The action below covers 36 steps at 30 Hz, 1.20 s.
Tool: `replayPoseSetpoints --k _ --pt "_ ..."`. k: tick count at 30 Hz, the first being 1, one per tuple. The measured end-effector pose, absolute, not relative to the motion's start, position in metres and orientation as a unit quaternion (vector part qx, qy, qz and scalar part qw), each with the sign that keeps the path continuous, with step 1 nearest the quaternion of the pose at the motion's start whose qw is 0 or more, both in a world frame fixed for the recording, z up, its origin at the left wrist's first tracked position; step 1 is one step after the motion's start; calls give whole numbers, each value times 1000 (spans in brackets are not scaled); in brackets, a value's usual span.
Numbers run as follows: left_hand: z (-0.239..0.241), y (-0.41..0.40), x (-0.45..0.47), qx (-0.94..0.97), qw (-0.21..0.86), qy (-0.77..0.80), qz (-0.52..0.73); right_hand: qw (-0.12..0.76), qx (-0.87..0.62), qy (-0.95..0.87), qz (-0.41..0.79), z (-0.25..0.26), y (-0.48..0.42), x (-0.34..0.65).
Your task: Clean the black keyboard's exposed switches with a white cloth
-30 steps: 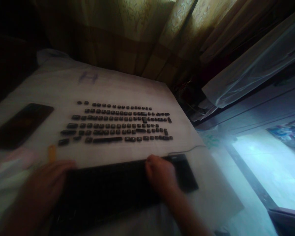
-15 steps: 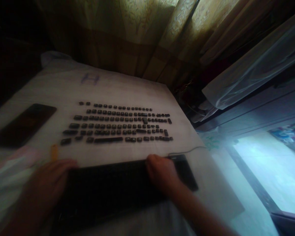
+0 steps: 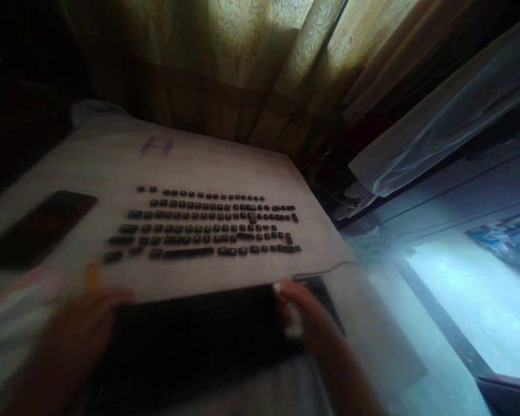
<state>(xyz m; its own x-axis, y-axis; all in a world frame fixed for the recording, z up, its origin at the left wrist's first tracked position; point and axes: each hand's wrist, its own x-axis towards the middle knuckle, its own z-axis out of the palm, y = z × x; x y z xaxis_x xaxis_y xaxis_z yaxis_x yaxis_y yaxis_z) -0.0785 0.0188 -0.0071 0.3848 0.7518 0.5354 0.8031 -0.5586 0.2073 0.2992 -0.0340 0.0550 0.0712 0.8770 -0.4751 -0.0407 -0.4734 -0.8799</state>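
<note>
A dark keyboard body (image 3: 199, 329) lies at the near side of the white-covered table, dim and blurred. My left hand (image 3: 80, 332) is closed at its left end, fingers along the far left corner. Over the right part, my right hand (image 3: 309, 318) is closed around a small white wad (image 3: 293, 328); tissue or cloth, I cannot tell which. Bits of white show at its fingertips and below its palm. Beyond the keyboard, loose black keycaps sit in several rows, with the long spacebar keycap (image 3: 188, 252) in the nearest row.
A black phone (image 3: 39, 228) rests on the left of the table (image 3: 216, 162). Near my left hand are an orange strip (image 3: 92, 276) and a pale cloth or bag (image 3: 21, 312). A thin cable (image 3: 325, 270) runs right from the keyboard. Curtains (image 3: 238, 52) hang behind.
My right hand has shifted a little right along the keyboard and turned, so the white wad now shows. The whole view has tilted slightly. My left hand stays at the keyboard's left end.
</note>
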Motion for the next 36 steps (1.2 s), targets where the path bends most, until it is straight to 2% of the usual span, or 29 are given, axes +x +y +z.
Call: replayPoseSetpoints --k 5,10,12,15,17,19,29,36 --pt "-11 19 -81 -818 4 -501 -282 401 -571 -281 659 56 -36 292" --pt "-15 18 -86 -815 -15 -510 -275 408 -566 -269 664 57 -38 289" --pt "-14 17 -86 -817 -14 -505 -278 396 -606 -310 616 56 -39 287" --pt "-11 16 -83 -818 11 -498 -288 343 -688 -478 425 54 -37 281" --pt "-9 16 -80 -822 21 -491 -287 304 -687 -589 298 52 -34 277" --pt "-7 16 -78 -826 23 -485 -286 273 -667 -653 231 50 -32 274" --pt "-3 17 -76 -830 21 -481 -281 61 -647 -749 131 57 -26 270" --pt "1 14 -76 -833 30 -475 -282 -1 -641 -754 140 66 -18 267"
